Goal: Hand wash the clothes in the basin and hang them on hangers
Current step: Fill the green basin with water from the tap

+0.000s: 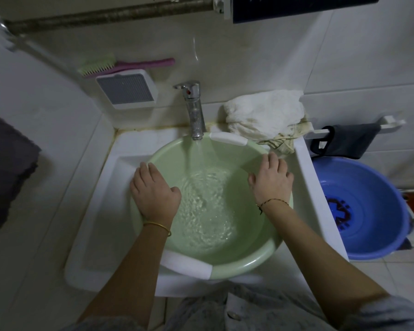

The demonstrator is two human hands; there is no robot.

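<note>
Between hands: green basin (234,263) filling under tap (193,108). Left hand (154,191), right hand (270,179) grip opposite rims, fingers curled over edge. Beyond right hand: white clothes (263,115), unwashed. Judged early; washing, hanging remain.

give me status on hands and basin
Left hand and right hand grip basin rim. Tap filling it. Cloth not in yet.
</note>
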